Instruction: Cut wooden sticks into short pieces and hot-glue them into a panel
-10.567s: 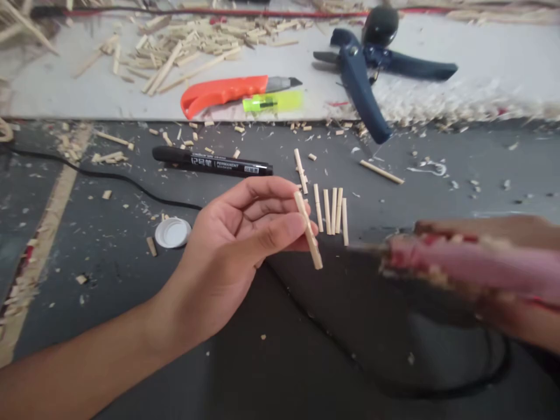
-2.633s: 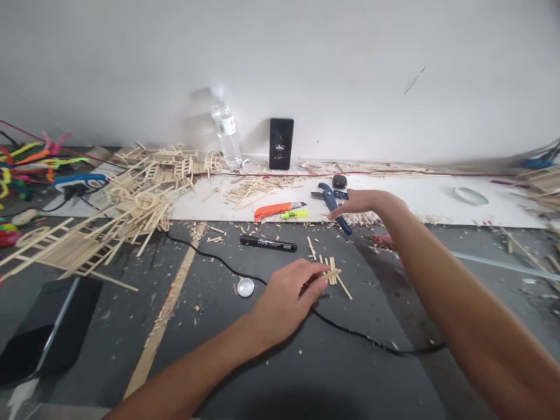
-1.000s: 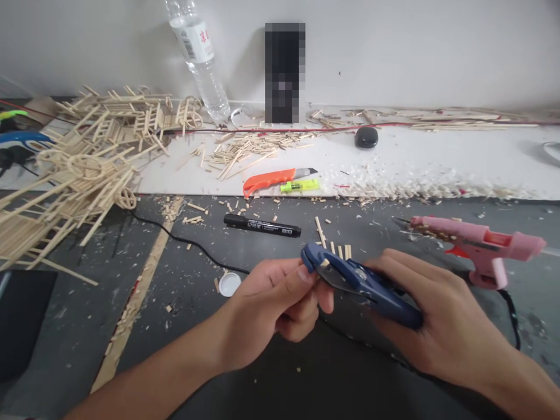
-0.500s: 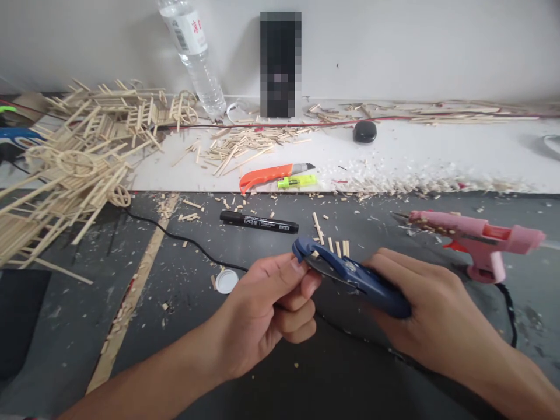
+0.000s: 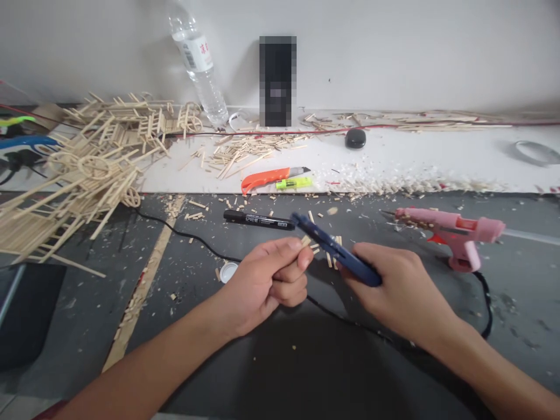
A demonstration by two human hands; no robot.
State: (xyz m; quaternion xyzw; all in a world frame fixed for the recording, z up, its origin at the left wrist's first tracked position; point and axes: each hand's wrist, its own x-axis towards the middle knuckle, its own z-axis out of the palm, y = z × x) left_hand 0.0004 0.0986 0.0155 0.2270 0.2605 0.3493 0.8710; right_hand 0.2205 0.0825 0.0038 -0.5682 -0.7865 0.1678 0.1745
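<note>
Lifted off the board since the earliest picture, the blue cutter (image 5: 350, 261) now sits in the right hand (image 5: 400, 286), fingers wrapped round its handles. The left hand's (image 5: 266, 286) fingers pinch a short wooden stick (image 5: 305, 240) near the cutter's head (blurred), above the dark counter (image 5: 332, 367). The pink glue gun (image 5: 459, 228) lies to the right.

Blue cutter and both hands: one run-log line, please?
left hand: pinching light wood | right hand: gripping blue cutter | pink glue gun: lying right
</note>
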